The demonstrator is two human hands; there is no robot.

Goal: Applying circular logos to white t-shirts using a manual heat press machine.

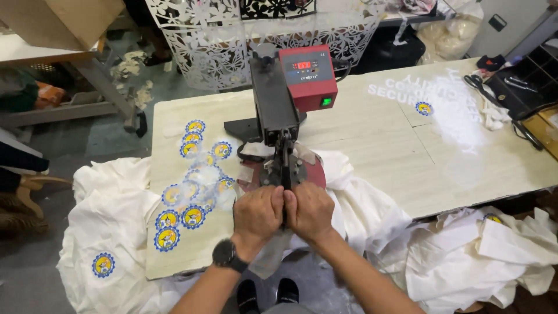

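Got both my left hand (257, 214) and right hand (310, 212) clamped round the heat press handle (285, 174), round blue-yellow patches (192, 192) just left of the press.

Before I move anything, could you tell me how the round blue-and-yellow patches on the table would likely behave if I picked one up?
The patches look thin and flat, so probably very light and somewhat bendy. Several overlap in a loose scatter, so a push would likely slide a few together. Some seem to have clear film backing that might feel slippery. Both hands, left hand and right hand, are on the press handle.
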